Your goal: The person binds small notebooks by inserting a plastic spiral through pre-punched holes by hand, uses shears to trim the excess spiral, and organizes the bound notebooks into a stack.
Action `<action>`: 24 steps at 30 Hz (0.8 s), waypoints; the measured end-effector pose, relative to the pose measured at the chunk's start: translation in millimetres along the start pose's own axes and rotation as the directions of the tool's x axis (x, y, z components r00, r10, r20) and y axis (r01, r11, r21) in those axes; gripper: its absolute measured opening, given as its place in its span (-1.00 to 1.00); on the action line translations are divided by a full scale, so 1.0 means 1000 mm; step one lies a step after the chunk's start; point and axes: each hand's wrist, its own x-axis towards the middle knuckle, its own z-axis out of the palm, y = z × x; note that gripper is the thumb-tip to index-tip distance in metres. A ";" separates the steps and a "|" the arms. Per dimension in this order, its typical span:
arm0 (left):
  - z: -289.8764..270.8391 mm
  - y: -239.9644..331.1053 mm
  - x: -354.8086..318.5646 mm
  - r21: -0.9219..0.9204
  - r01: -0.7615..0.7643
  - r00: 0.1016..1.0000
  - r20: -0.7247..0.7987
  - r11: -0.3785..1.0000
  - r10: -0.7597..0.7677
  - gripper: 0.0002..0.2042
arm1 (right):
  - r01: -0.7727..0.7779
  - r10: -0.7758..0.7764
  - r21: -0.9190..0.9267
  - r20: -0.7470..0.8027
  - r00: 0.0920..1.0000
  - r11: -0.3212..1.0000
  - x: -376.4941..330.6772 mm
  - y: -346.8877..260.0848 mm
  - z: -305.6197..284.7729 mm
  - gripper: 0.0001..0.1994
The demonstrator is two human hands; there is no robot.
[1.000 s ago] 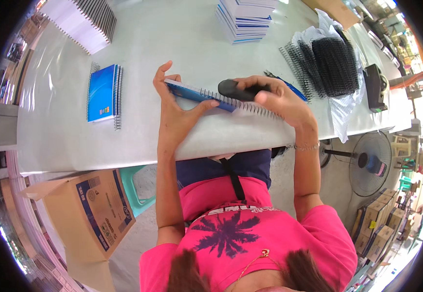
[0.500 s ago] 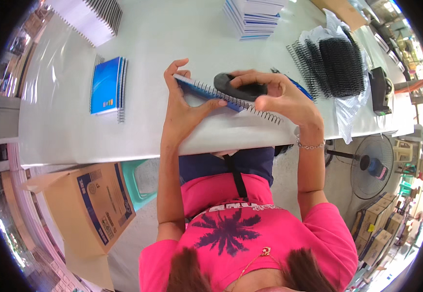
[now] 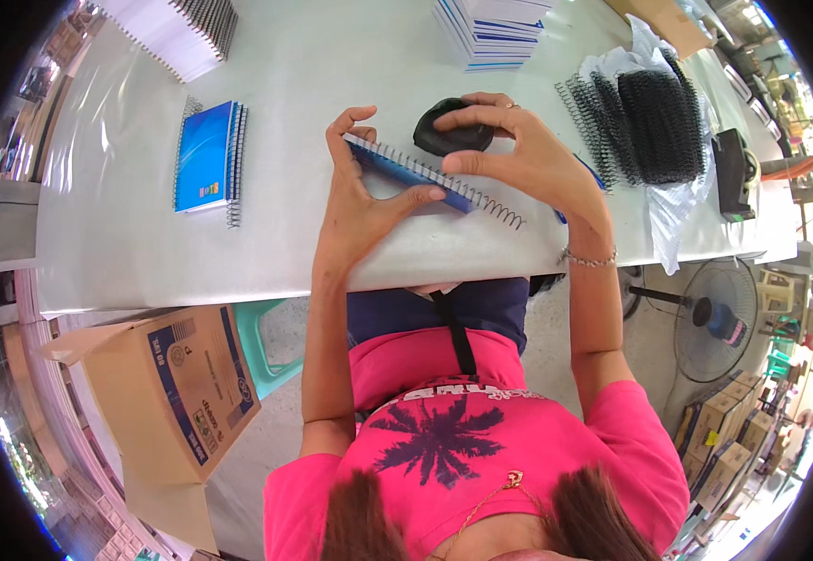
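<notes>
My left hand [image 3: 362, 201] is closed around a small notebook with a blue cover [image 3: 406, 173], held tilted on its edge above the table, thumb in front and fingers at its far left end. A dark spiral coil [image 3: 495, 211] runs along the notebook's upper edge, its loose end sticking out past the right corner. In my right hand [image 3: 519, 150] is a rounded, hollow-looking black pad [image 3: 453, 128], whose exact kind I cannot make out. The pad is just beyond the coil, and my right thumb is close to the coil. A blue-handled tool [image 3: 596, 175] is mostly hidden behind my right wrist.
Blue spiral notebooks [image 3: 205, 154] lie at the left. Stacks of bound books [image 3: 177, 37] and blue-edged pads [image 3: 495, 37] stand at the back. Black coils [image 3: 654, 126] lie on white wrapping at right, near a black tape dispenser [image 3: 736, 178]. A cardboard box [image 3: 168, 383] stands below the table.
My right hand and the black pad have moved away from the coil, toward the far side of the table. The notebook and its coil have shifted slightly; my left hand keeps its hold.
</notes>
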 end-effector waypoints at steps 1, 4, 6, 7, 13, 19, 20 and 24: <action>0.000 0.001 0.002 -0.020 0.007 1.000 0.010 1.000 -0.007 0.07 | -0.022 0.023 0.057 -0.005 1.000 0.998 0.003 0.002 -0.002 -0.49; 0.002 0.000 -0.002 -0.076 0.057 0.998 0.015 0.995 -0.055 0.07 | 0.084 -0.107 0.208 0.106 0.989 0.974 -0.009 -0.008 0.004 -0.48; 0.003 0.000 -0.003 -0.090 0.060 0.998 0.006 0.994 -0.059 0.07 | 0.097 -0.140 0.238 0.172 0.975 0.966 -0.007 -0.019 0.001 -0.47; 0.002 0.000 -0.003 -0.097 0.061 0.998 0.001 0.993 -0.061 0.07 | 0.103 -0.157 0.253 0.205 0.966 0.962 -0.006 -0.022 0.001 -0.47; 0.004 -0.002 -0.002 -0.053 -0.002 1.000 0.001 0.999 0.002 0.01 | 0.107 -0.107 -0.033 -0.006 0.994 0.994 0.003 -0.003 0.010 -0.52; 0.025 0.012 -0.010 0.016 0.046 0.982 -0.182 0.999 -0.042 -0.31 | -0.073 -0.159 -0.379 -0.545 0.823 0.922 -0.004 0.037 -0.015 -0.45; 0.028 0.015 -0.012 0.017 0.051 0.976 -0.212 0.999 -0.046 -0.35 | -0.174 -0.091 -0.376 -0.591 0.801 0.910 -0.018 0.045 -0.017 -0.46; 0.031 0.028 -0.017 -0.156 0.090 0.951 -0.279 0.984 -0.131 -0.57 | -0.403 -0.013 -0.581 -0.580 0.814 0.707 -0.067 0.059 0.013 -0.52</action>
